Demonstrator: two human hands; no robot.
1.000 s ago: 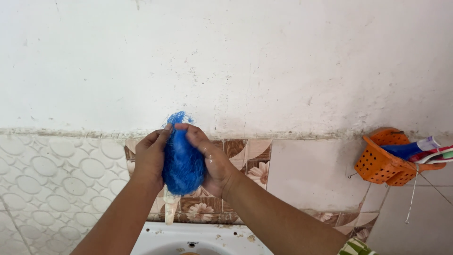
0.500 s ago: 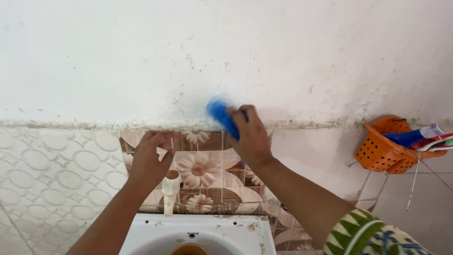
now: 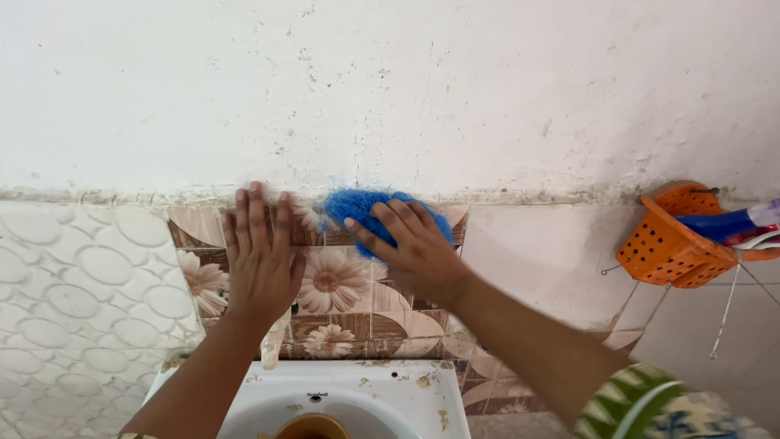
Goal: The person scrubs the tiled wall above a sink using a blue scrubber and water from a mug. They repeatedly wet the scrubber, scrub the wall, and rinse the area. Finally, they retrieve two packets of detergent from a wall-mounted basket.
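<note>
We see the right hand (image 3: pixel 406 244) closed over a blue mesh scrubber (image 3: pixel 366 207), fingers curled across its near face and pressing it flat against the flower-patterned tiles (image 3: pixel 337 280) — right at their top edge, where the tiling meets the rough white plaster wall (image 3: pixel 390 89). The scrubber lies with its long axis running left to right along that grimy seam, a tuft of blue showing out past the fingertips on the left side. Our left hand (image 3: pixel 258 260) is open, palm flat and fingers spread on the tiles just to the left of the scrubber, close beside it but not touching it as far as we can tell; it holds nothing. So the scrubber sits under the right hand and to the right of the left one, and the right hand is plainly the nearer of the two. Below both hands we see the white washbasin (image 3: pixel 382 390), its rim speckled with dirt. Well off to the right an orange perforated basket (image 3: pixel 662 256) hangs on the plain tiles — a blue tube pokes out of it.
</note>
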